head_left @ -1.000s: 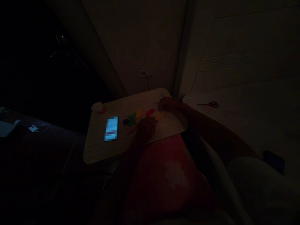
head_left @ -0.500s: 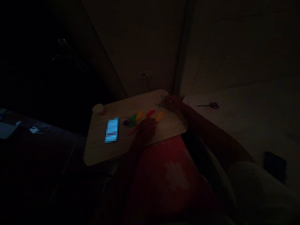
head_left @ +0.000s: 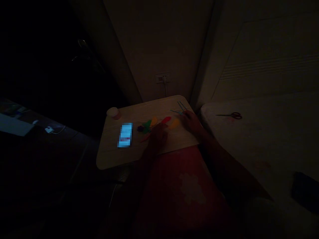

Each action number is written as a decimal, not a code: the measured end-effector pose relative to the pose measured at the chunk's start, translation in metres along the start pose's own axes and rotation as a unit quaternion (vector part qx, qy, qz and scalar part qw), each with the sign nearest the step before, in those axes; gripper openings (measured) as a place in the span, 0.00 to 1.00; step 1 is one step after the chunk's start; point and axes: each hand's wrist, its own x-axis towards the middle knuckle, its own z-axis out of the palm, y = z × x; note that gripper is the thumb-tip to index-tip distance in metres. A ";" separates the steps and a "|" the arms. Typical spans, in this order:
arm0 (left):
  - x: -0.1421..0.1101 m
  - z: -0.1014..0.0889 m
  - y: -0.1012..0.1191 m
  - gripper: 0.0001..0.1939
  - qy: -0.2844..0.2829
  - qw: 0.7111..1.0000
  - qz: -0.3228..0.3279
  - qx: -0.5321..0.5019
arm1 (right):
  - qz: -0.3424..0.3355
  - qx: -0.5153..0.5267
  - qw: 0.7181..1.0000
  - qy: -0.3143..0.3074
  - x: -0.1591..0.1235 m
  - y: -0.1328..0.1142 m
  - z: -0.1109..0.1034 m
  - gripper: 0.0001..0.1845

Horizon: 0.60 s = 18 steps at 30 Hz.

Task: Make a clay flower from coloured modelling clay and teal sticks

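One yellow piece (head_left: 174, 123) lies beside the left grip (head_left: 159, 134).

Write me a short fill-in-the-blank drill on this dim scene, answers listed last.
Beyond the lit screen, a pale ____ stands on the table.
The piece between the two yellow pieces is ____.
The hand nearest the thin blue sticks is the ____ one.
Right of the table lies a pair of ____.

cup; red; right; scissors
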 end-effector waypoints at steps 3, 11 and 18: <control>0.000 0.000 -0.001 0.14 0.013 1.000 -0.015 -0.001 | 0.019 -0.036 0.999 0.033 -0.006 -0.013 0.005 0.23; -0.008 -0.009 0.010 0.09 0.028 0.994 -0.065 0.084 | 0.030 -0.218 0.975 -0.004 -0.016 -0.028 0.018 0.25; -0.011 -0.013 0.018 0.10 -0.047 0.991 -0.041 0.120 | 0.007 -0.245 0.968 -0.050 -0.017 -0.028 0.018 0.21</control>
